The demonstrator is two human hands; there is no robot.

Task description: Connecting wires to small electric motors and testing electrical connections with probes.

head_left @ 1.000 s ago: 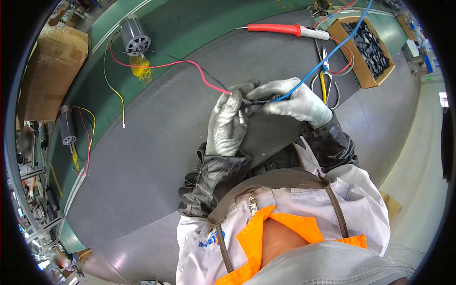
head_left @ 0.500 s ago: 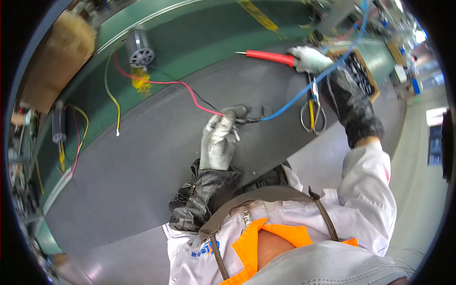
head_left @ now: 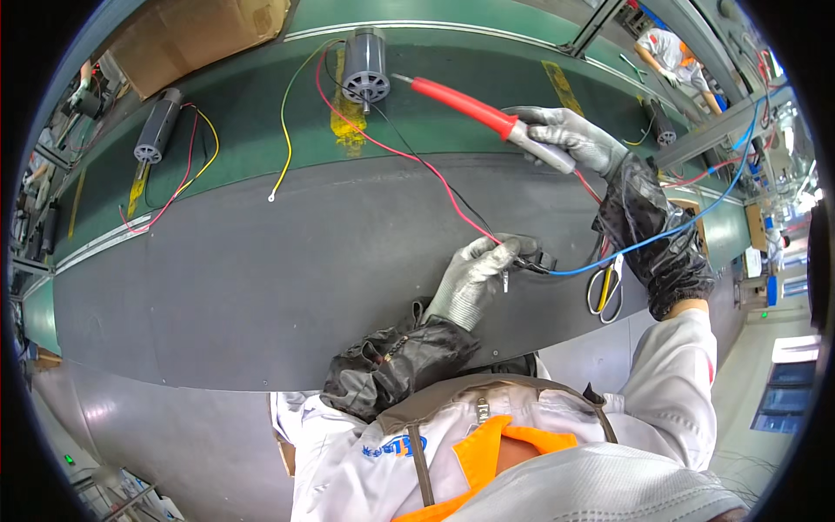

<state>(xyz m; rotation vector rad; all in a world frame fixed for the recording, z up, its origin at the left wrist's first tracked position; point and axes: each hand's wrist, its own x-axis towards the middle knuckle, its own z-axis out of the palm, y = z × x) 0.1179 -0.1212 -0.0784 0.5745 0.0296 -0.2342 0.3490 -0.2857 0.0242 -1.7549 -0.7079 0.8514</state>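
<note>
The right hand [head_left: 570, 137] is wrapped round the red probe [head_left: 461, 106], whose long axis slants up-left toward the grey motor [head_left: 364, 61]; the left hand [head_left: 478, 274], lower down (well apart from the probe's tip), pinches the red wire [head_left: 452, 198].

Left hand [head_left: 474, 277], gray-gloved: fingers pinch the end of a red wire [head_left: 402, 153] above the dark mat [head_left: 261, 278]. Blue wire [head_left: 578, 270] runs from a dark piece at those fingertips, across the right sleeve [head_left: 657, 213]. Right hand [head_left: 574, 141], also gloved: grips the pale handle of a red probe [head_left: 461, 106], tip pointing left; height above surface not determinable. Red wire leads to a gray motor [head_left: 365, 63] on the green belt [head_left: 252, 130]. Second motor [head_left: 159, 128] farther left, near a cardboard box [head_left: 196, 39]. Scissors [head_left: 604, 294] lie near the right sleeve. Co-worker [head_left: 677, 56] at upper right.
</note>
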